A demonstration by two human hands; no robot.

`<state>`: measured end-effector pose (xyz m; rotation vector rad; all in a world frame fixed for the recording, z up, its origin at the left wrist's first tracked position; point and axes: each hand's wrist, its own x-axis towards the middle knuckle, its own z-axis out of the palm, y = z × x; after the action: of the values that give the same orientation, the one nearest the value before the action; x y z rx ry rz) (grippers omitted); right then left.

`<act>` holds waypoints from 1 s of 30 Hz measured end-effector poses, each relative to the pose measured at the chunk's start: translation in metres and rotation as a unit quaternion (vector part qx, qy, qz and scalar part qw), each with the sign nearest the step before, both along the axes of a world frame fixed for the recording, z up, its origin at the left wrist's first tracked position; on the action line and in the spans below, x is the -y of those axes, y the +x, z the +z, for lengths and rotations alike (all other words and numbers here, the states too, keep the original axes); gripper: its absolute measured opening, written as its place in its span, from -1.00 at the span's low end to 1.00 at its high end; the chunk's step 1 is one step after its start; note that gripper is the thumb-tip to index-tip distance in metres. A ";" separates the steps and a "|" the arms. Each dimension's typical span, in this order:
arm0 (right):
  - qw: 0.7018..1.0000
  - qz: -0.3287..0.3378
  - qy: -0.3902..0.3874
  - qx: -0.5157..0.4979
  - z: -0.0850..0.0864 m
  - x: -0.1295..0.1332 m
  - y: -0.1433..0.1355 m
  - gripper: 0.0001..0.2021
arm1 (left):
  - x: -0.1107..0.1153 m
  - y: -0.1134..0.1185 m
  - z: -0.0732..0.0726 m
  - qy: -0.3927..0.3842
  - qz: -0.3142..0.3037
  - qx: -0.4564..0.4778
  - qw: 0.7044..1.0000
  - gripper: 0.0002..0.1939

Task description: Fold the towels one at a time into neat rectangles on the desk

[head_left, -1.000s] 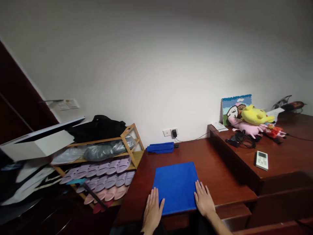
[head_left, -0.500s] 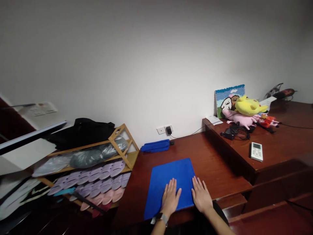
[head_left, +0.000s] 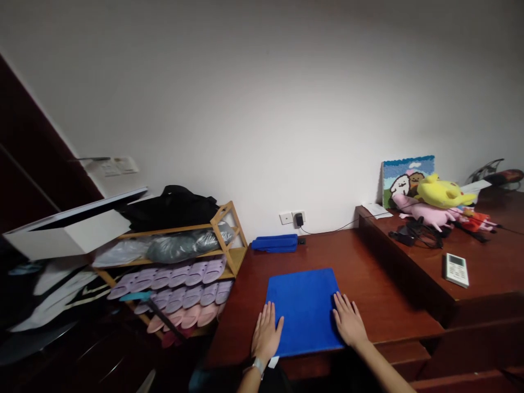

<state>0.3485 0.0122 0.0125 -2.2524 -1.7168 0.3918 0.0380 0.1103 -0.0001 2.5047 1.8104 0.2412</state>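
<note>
A flat blue cloth (head_left: pixel 305 311) lies spread on the reddish-brown desk (head_left: pixel 368 273), its near edge by the desk's front edge. My left hand (head_left: pixel 267 332) rests at the cloth's left edge, fingers extended, with a watch on the wrist and a small white tag beside it. At the right edge of the cloth lies my right hand (head_left: pixel 350 321), palm down with fingers stretched out. Neither hand grips anything. Farther back, a folded blue cloth (head_left: pixel 274 243) sits against the wall.
A black plug (head_left: pixel 299 219) with a cable is in the wall socket. On the raised desk at right are plush toys (head_left: pixel 440 192), a white remote (head_left: pixel 456 269) and a picture (head_left: pixel 405 177). Left stands a wooden rack (head_left: pixel 233 256) with slippers and a black bag (head_left: pixel 172 207).
My left hand has moved left from the middle of the cloth to its left edge. My right hand stays at the right edge. The whole view has shifted, with more of the left side showing.
</note>
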 end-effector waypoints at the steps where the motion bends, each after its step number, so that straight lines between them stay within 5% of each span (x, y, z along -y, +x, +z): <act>1: 1.000 0.003 0.007 0.005 0.002 -0.009 0.001 -0.34 | 0.000 -0.001 -0.001 0.001 0.001 0.000 1.000 -0.17; 7: 1.000 0.007 -0.012 0.017 -0.006 -0.050 0.007 -0.31 | -0.004 -0.009 -0.015 0.007 0.014 0.001 1.000 -0.18; 21: 1.000 0.002 -0.006 -0.007 -0.011 -0.054 0.008 -0.30 | -0.011 -0.007 -0.008 0.023 0.008 -0.035 0.999 -0.29; 25: 1.000 0.001 -0.002 -0.011 -0.012 -0.054 0.008 -0.30 | -0.007 0.050 0.004 0.079 -0.006 0.002 0.997 -0.35; 30: 1.000 0.019 -0.011 0.017 -0.017 -0.052 0.012 -0.32 | 0.014 0.167 0.008 0.029 -0.195 0.055 0.979 -0.38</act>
<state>0.3601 0.0638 -0.0049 -2.2587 -1.7822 0.3845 0.2048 0.0965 0.0081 2.7527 1.2553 0.4077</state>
